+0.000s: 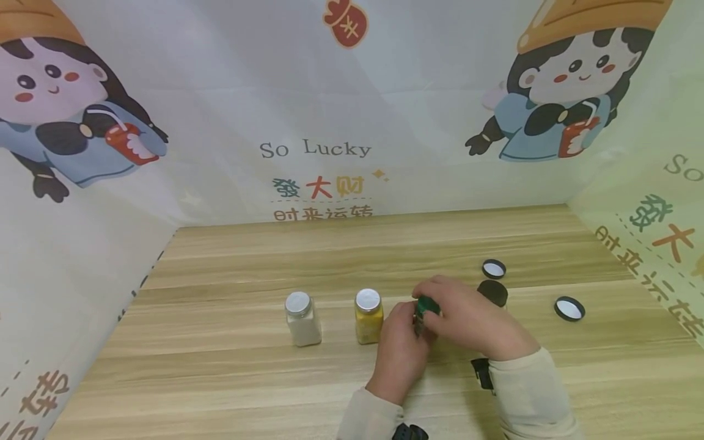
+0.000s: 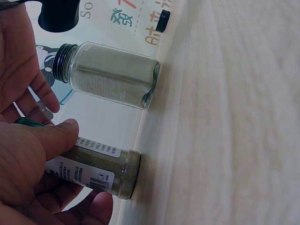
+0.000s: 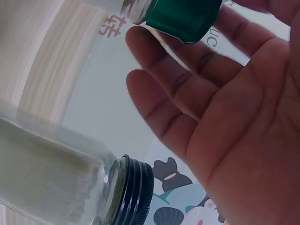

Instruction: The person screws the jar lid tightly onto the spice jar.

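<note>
My left hand (image 1: 401, 348) grips a spice jar (image 2: 93, 171) with printed white labels and a barcode; the jar stands upright, its base at the table. At its top is a green cap (image 1: 427, 304), which my right hand (image 1: 467, 315) holds between thumb and fingers. In the right wrist view, the other fingers extend loosely below the green cap (image 3: 185, 18). Close beside the right hand stands a clear glass jar (image 2: 112, 75) with a black cap and pale contents, mostly covered by that hand in the head view. Left of the left hand is a yellow-filled jar (image 1: 369, 324) with a white top.
Further left stands a jar of whitish contents (image 1: 305, 327). Two loose black-rimmed lids (image 1: 569, 308) lie on the right, white inner sides up. Printed cloth walls (image 1: 220, 122) enclose the wooden table (image 1: 220, 379) at the back and sides.
</note>
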